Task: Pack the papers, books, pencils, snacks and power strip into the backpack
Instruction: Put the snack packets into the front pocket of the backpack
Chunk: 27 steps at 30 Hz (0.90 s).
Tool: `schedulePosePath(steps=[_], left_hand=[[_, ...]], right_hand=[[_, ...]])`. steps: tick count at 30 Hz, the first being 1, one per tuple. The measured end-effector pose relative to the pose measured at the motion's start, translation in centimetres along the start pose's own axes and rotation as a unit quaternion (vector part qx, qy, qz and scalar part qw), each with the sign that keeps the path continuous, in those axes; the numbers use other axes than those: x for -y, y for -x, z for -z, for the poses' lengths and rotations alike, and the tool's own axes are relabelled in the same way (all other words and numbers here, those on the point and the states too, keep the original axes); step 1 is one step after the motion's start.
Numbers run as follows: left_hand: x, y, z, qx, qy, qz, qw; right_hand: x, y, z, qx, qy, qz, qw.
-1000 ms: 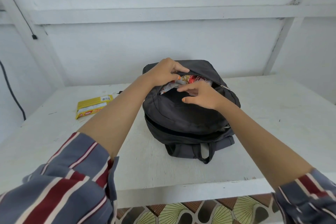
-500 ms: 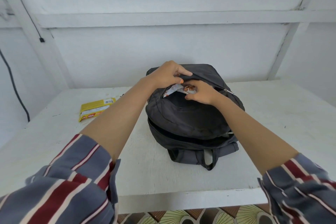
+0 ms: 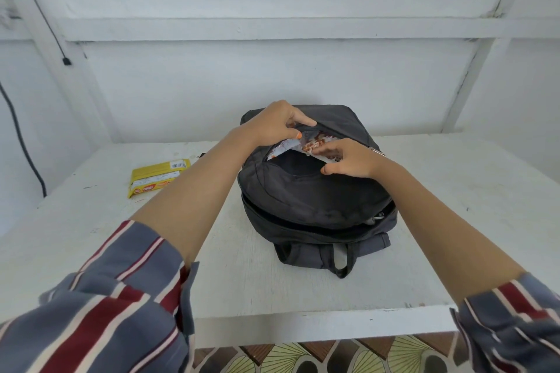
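Head view: your left hand (image 3: 272, 126) pinches open the pocket lip of the backpack (image 3: 312, 200); fingers of your right hand (image 3: 353, 160) apparently pinch the snack packet (image 3: 288, 148), half inside, lying crosswise just left of them.

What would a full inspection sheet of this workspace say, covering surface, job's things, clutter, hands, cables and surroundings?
Surface: white table, scuffed.
Job's things: dark backpack lies flat on the table with its front pocket open. A snack pack is partly in that pocket. A yellow pack lies to the left, apart from the backpack. Papers, books, pencils and power strip are not seen.
Clutter: nothing seen.
Hands: left hand grips the pocket's upper edge. Right hand holds the snack pack at the pocket mouth.
Cables: black cable hangs at far left. A thin cable runs down a post.
Surroundings: white wall behind, patterned floor below.
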State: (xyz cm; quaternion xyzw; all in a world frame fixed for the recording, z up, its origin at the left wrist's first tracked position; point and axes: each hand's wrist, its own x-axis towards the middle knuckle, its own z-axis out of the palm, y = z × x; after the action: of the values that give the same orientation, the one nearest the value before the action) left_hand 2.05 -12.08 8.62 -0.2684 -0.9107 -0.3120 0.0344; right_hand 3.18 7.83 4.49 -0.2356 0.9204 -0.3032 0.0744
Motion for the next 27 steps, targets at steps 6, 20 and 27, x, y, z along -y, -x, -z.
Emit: schedulePosePath(steps=[6,20,27], left_hand=[[-0.2,0.3,-0.1,0.009,-0.023,0.008,1.0],[-0.7,2.2,-1.3,0.009,-0.071,0.037,0.997],[-0.3,3.7,-1.5,-0.032,0.018,0.049,0.998]], right_hand=[[0.1,-0.3,0.4,0.001,0.03,-0.003,1.0],[1.4,1.9,1.8,-0.022,-0.131,0.026,0.991],[2.9,2.0,1.5,-0.019,-0.162,0.049,0.985]])
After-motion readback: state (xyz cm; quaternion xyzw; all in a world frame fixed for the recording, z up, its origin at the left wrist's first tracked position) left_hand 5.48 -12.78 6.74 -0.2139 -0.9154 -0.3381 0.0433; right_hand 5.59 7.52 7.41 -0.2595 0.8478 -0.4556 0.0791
